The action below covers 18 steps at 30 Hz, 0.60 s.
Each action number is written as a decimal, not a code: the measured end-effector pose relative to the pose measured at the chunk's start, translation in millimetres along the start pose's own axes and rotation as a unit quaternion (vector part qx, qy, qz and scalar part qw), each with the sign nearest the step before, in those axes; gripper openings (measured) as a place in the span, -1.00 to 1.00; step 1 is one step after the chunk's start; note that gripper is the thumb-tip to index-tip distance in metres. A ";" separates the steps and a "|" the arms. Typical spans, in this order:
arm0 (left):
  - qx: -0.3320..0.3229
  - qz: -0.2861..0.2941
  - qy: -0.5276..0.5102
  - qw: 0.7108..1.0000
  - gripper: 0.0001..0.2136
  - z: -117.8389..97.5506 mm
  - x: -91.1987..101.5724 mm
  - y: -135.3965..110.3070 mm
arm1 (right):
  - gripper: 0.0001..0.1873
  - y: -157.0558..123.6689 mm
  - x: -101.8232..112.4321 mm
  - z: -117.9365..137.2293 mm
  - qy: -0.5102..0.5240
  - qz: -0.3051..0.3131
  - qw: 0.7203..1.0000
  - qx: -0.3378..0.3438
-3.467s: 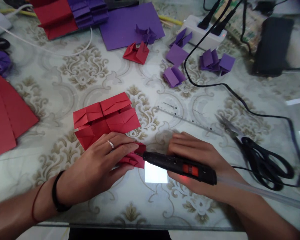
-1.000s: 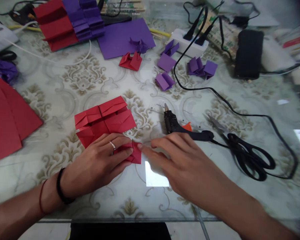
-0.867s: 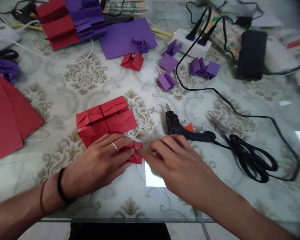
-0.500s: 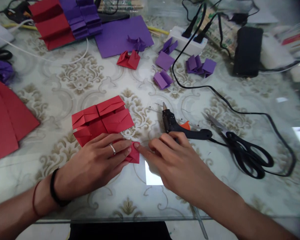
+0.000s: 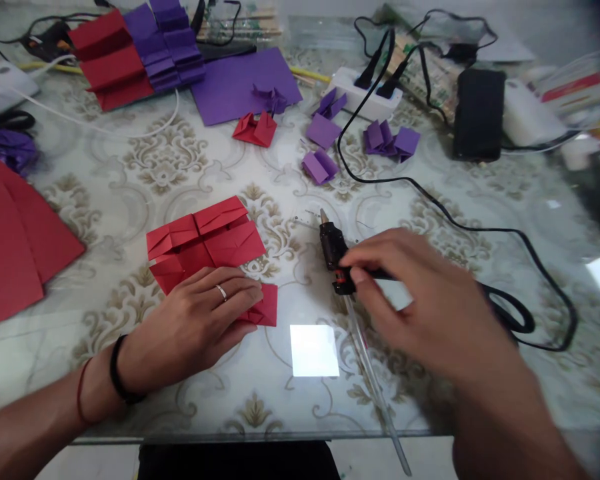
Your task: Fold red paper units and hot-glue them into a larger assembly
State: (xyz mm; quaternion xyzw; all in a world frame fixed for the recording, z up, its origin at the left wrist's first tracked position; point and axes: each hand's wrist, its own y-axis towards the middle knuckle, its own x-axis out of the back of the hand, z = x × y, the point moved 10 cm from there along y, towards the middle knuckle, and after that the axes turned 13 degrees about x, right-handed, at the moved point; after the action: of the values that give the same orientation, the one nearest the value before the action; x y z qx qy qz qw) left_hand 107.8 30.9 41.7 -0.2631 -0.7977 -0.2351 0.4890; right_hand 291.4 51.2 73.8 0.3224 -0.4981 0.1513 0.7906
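My left hand [image 5: 200, 317] rests with its fingers together over a small folded red paper piece [image 5: 267, 305], pinning it to the table; the palm hides part of it. Just beyond the knuckles lies a larger folded red paper [image 5: 207, 233], creased into panels. My right hand [image 5: 405, 293], a little blurred, has thumb and index finger closing round the handle of a black glue gun [image 5: 333, 247], which lies with its nozzle pointing away. A clear glue stick [image 5: 375, 380] sticks out of its back end. Black-handled scissors [image 5: 513, 310] are mostly hidden under this hand.
Red sheets [image 5: 25, 247] lie at left. Folded purple pieces [image 5: 320, 165], a small red one [image 5: 255, 129] and a purple sheet [image 5: 230, 87] are farther back. A white power strip [image 5: 365, 93] feeds a black cord [image 5: 430, 200] curving along the right. A black phone-like slab [image 5: 479, 113] lies behind.
My right hand has left the small red paper and moved right to the glue gun's handle. My left hand stays on the paper. The view has shifted slightly.
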 end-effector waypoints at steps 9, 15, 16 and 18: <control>0.020 -0.003 -0.047 0.999 -0.75 6.5 -1.3 -2.8 | -0.81 -28.9 36.7 -64.6 -0.049 -0.054 0.977 -0.202; -0.001 -0.014 -0.039 0.999 -0.91 -0.8 3.9 -3.8 | -0.70 -26.3 -2.8 -56.9 0.037 0.081 0.988 -0.124; -0.005 -0.021 -0.038 0.999 -0.90 -1.9 6.0 -3.7 | -0.62 -28.2 -8.3 -55.8 0.039 0.097 0.988 -0.114; -0.006 -0.023 -0.033 0.999 -0.87 -2.8 7.3 -3.3 | -0.54 -31.0 -15.9 -52.9 0.024 0.112 0.989 -0.096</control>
State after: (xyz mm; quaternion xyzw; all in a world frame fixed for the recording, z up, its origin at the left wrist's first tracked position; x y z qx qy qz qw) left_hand 104.7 28.0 49.0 -0.2553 -0.8181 -0.2426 0.4547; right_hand 338.0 64.3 33.0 0.1831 -0.5239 0.1979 0.8080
